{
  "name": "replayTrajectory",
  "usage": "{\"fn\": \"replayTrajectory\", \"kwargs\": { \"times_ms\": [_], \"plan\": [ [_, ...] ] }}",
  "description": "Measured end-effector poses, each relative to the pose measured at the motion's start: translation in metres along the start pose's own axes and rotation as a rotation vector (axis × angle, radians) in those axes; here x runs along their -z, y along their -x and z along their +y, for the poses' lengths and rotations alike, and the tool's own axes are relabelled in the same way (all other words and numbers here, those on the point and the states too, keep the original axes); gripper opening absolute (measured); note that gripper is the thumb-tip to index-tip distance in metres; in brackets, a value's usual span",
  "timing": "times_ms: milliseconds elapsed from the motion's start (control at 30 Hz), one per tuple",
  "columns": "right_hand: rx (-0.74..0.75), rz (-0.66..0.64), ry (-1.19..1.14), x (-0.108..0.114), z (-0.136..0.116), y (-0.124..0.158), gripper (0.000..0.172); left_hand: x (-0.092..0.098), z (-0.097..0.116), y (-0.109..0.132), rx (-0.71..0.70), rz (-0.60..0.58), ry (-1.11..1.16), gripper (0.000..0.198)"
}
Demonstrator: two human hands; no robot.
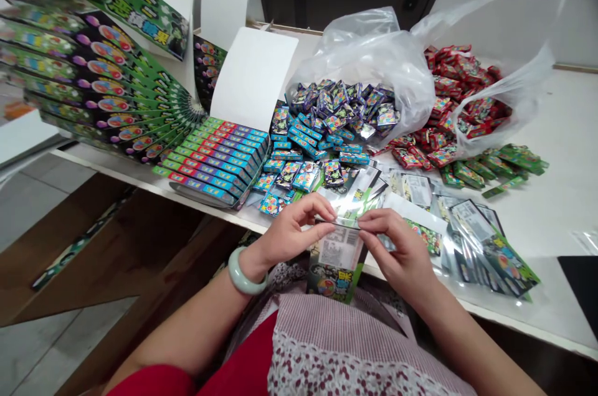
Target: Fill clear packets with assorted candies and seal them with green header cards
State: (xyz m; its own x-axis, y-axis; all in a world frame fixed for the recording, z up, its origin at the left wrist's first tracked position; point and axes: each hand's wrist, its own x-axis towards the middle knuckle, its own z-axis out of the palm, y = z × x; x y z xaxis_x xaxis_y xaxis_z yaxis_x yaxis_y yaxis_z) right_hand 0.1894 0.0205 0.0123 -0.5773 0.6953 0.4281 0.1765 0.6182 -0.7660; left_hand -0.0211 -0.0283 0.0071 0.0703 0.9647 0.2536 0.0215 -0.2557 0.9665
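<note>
A flat printed packet (337,259), green and black with a pale label panel, hangs upright at the table's front edge, over my lap. My left hand (299,221) pinches the left part of its top edge between thumb and fingers. At the right part of the same edge, my right hand (397,240) is closed in a similar pinch. Just behind the hands lie clear-topped printed packets (357,187). Small blue and purple candy boxes (306,175) are scattered beyond my left hand. To the right of my right hand, more flat packets (507,253) lie fanned out.
Rows of small coloured boxes (219,159) stand at the left, under a white flap (255,72). Beside them is a fanned stack of printed cartons (121,84). Clear bags hold purple boxes (346,103) and red boxes (481,103). Green boxes (490,165) lie right.
</note>
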Motion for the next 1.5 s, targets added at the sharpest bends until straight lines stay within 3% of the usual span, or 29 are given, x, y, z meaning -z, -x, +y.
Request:
{"fn": "replayTrajectory", "kwargs": {
  "times_ms": [200,333,433,533,633,700,800,900,1067,1167,1267,1400,1500],
  "plan": [
    [-0.007,0.062,-0.023,-0.005,0.002,0.003,0.014,-0.006,-0.001,0.0,0.097,0.019,0.114,0.008],
    [-0.136,0.112,-0.166,-0.009,0.004,0.007,0.012,-0.008,-0.002,-0.003,0.091,0.058,0.044,0.008],
    [-0.229,0.023,-0.295,-0.002,0.004,0.004,0.012,-0.008,-0.003,-0.005,0.077,0.111,0.004,0.007],
    [-0.237,-0.134,-0.306,0.018,0.015,-0.003,0.018,-0.008,-0.007,-0.008,0.053,0.135,-0.025,0.005],
    [-0.3,-0.108,-0.158,0.047,0.044,-0.011,0.023,-0.007,-0.011,-0.01,0.036,0.145,-0.04,0.004],
    [-0.427,0.055,0.124,0.065,0.071,-0.016,0.021,-0.007,-0.012,-0.012,0.036,0.155,-0.051,0.004],
    [-0.608,0.051,0.46,0.08,0.107,-0.02,0.02,-0.009,-0.014,-0.015,0.04,0.166,-0.059,0.006],
    [-0.664,0.006,0.48,0.078,0.124,-0.02,0.013,-0.011,-0.015,-0.017,0.047,0.17,-0.063,0.006],
    [-0.736,-0.004,0.38,0.075,0.129,-0.013,0.009,-0.011,-0.018,-0.017,0.076,0.173,-0.087,0.006],
    [-0.782,-0.014,0.251,0.086,0.124,-0.008,0.015,-0.012,-0.02,-0.018,0.065,0.165,-0.091,0.005],
    [-0.773,-0.019,0.055,0.097,0.1,-0.011,0.022,-0.016,-0.021,-0.019,0.026,0.141,-0.082,0.002],
    [-0.543,-0.188,-0.204,0.087,0.043,-0.028,0.025,-0.021,-0.019,-0.018,0.009,0.112,-0.098,0.001],
    [-0.387,-0.357,-0.202,0.064,0.006,-0.048,0.019,-0.021,-0.016,-0.016,0.021,0.1,-0.111,0.002]
  ]
}}
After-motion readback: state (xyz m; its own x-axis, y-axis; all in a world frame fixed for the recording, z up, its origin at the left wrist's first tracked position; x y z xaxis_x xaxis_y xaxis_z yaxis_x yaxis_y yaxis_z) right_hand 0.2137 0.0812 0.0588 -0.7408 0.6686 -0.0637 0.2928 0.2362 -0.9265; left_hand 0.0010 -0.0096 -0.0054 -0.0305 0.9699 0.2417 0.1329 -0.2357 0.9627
